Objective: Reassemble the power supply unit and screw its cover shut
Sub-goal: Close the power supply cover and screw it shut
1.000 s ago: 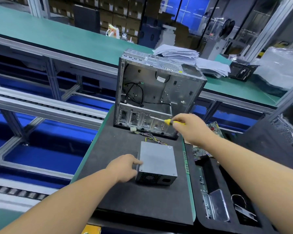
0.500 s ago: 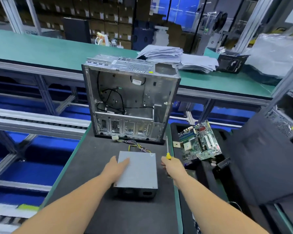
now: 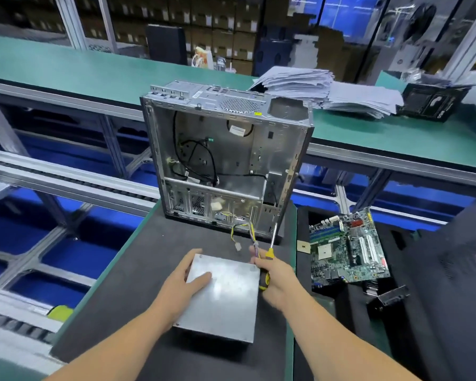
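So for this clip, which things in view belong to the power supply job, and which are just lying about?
Belongs to the job:
power supply unit, under the left hand
screwdriver, gripped in the right hand
power supply cables

Lying about:
empty computer case
motherboard
paper stack
black box
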